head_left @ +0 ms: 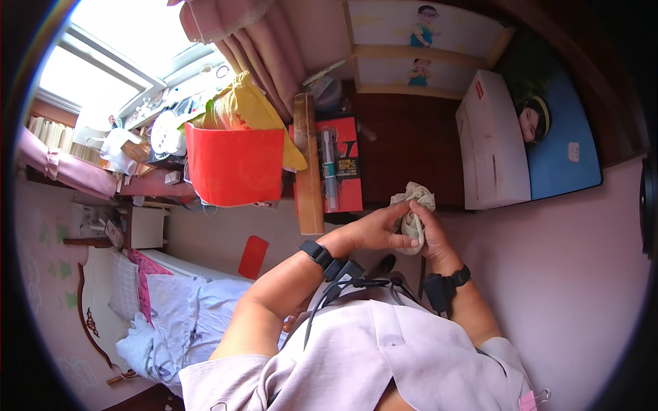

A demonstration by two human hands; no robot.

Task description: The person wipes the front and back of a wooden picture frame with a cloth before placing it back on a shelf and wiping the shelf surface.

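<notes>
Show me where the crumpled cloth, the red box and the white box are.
crumpled cloth (413, 198): head view, upper folds above the hands.
red box (234, 166): head view, front wall.
white box (492, 140): head view, broad top face.

- One head-worn fisheye view looks steeply down the person's chest at the hands, close below the lens.
- Beyond the hands lies a dark shelf (411, 147); left of them, a bed (171, 308).
- Straight edges bend toward the rim.

Blown-out window (96, 61) glare; fisheye-bent edges
</notes>
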